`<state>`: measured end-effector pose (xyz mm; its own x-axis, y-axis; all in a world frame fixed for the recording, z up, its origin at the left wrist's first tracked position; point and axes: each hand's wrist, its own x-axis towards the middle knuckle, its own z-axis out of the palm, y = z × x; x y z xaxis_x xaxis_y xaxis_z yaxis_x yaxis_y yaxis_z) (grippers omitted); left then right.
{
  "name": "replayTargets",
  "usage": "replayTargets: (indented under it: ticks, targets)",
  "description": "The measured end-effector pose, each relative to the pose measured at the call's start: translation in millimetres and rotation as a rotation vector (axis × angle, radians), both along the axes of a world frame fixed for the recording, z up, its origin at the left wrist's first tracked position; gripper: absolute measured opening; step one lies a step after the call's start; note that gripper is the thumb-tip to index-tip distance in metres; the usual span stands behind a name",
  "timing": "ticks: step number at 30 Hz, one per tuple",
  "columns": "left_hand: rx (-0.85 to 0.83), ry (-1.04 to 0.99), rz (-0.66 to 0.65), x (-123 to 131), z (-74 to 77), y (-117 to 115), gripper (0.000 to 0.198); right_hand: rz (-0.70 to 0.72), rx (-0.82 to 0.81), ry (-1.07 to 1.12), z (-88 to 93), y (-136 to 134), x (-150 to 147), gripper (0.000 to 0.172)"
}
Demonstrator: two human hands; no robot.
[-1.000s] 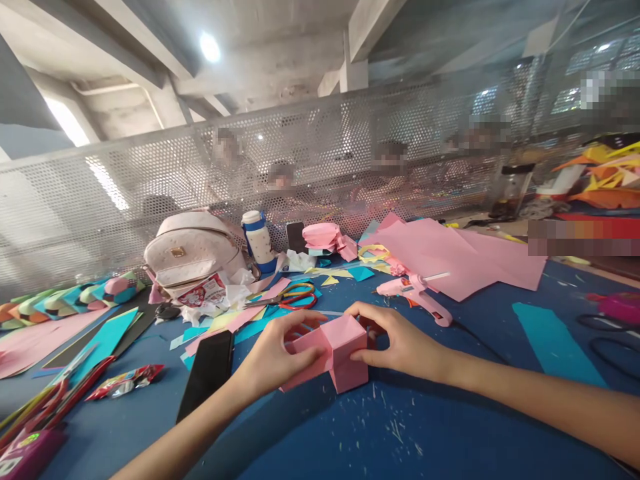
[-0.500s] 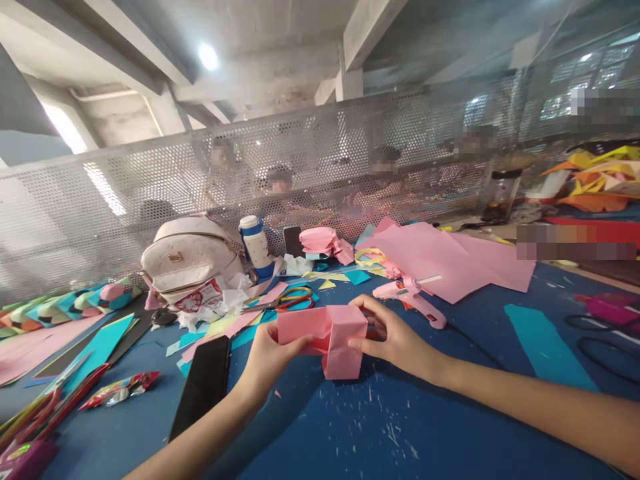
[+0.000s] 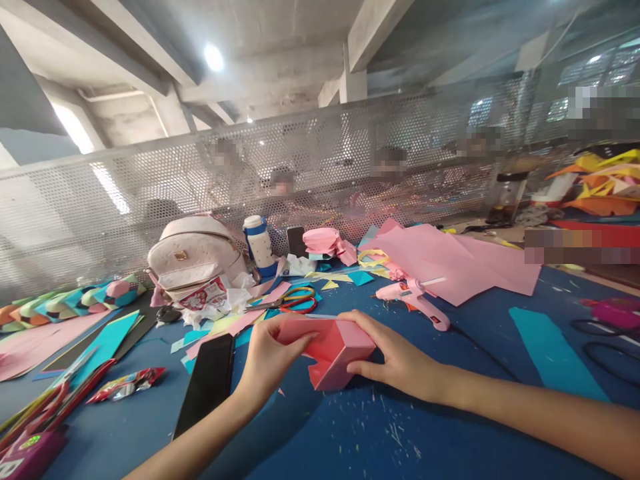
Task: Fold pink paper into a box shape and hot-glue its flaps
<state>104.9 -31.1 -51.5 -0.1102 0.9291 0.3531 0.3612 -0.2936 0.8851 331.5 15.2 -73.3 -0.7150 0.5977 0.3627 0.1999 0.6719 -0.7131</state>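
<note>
A folded pink paper shape [image 3: 345, 357], box-like with an open hollow facing left and down, is held above the blue table [image 3: 350, 440]. My left hand [image 3: 273, 353] pinches its left flap between thumb and fingers. Around its right side curls my right hand [image 3: 385, 350], thumb on the near face and fingers over the top. A pink glue gun [image 3: 415, 300] lies behind my right hand. Beyond my left hand are scissors with orange handles [image 3: 297, 303] among paper scraps. A black phone [image 3: 205, 383] rests beside my left forearm.
A white backpack [image 3: 195, 257], a bottle [image 3: 260, 247] and pink sheets [image 3: 450, 260] line the back before a perforated screen [image 3: 320, 173]. Red-handled scissors [image 3: 60, 400] and a snack packet [image 3: 127, 385] lie left. A blue strip [image 3: 555, 353] lies right. People sit beyond the screen.
The pink paper shape has been tilted and turned, so its hollow inside shows more. Both hands still hold it. My right fingers have moved onto its top edge. The view has shifted slightly.
</note>
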Motion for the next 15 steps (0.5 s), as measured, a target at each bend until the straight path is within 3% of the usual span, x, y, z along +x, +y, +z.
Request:
replayTargets:
  ticks: [4,9,15]
  targets:
    - [-0.017,-0.014,0.062,-3,4.6,0,0.014,-0.016,0.094,0.067,15.7,2,-1,0.04]
    - [-0.005,-0.033,0.051,-3,8.1,-2,0.015,-0.113,-0.001,0.103,34.5,6,-9,0.02]
    - [-0.003,0.064,0.016,-7,5.5,-1,0.011,-0.066,-0.034,0.005,44.5,19,-13,0.012]
